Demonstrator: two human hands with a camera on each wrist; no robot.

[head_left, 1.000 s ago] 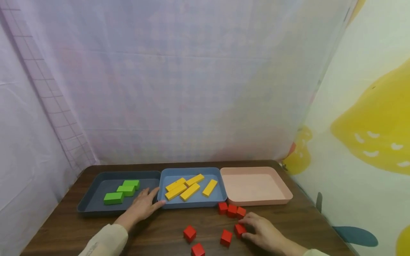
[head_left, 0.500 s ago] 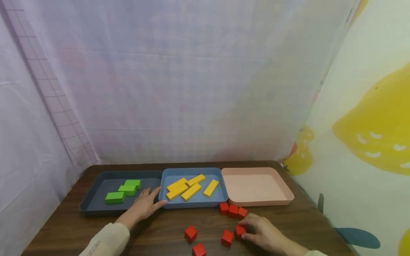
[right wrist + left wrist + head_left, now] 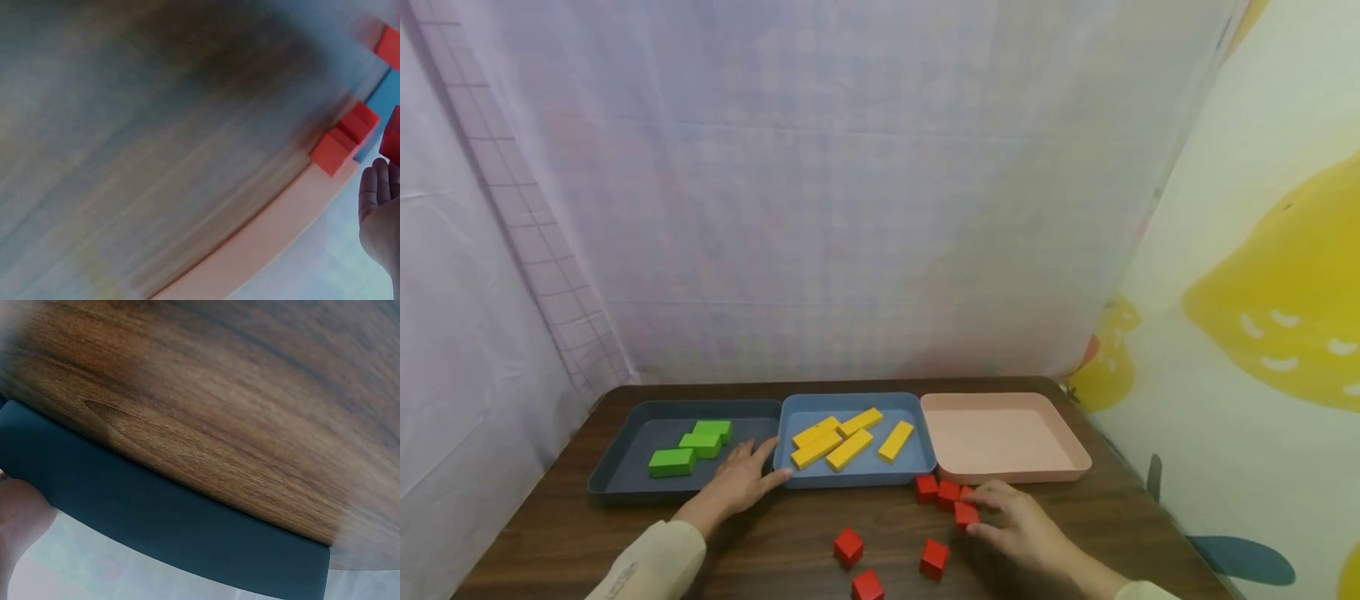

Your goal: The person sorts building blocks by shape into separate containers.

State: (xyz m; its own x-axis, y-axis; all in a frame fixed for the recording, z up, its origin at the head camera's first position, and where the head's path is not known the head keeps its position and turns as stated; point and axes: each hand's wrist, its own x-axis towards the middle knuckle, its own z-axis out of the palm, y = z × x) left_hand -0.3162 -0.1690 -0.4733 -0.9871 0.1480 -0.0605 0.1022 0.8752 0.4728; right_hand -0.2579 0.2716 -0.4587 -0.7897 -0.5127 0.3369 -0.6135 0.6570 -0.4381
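Note:
Between thumb and fingers, my right hand [image 3: 1018, 525] pinches a red cube [image 3: 966, 517], just in front of a row of other red cubes [image 3: 926, 489]. In the right wrist view the held cube [image 3: 391, 139] shows at the right edge, above the hand's fingers. Three more red cubes lie nearer to me, one of them a loose cube [image 3: 934, 559] left of the right hand. My left hand [image 3: 739, 483] rests with spread fingers at the meeting edges of the dark tray [image 3: 625, 487] and the blue tray [image 3: 865, 481]; it holds nothing.
Three green blocks [image 3: 672, 462] lie in the dark tray and several yellow blocks [image 3: 850, 450] in the blue one. At the right stands a pink tray [image 3: 1007, 437] with a bare bottom. A curtain [image 3: 850, 208] hangs behind the wooden table [image 3: 797, 542].
My right hand has moved slightly away from me with the pinched red cube, toward the row by the trays. My left hand stays at the tray edges.

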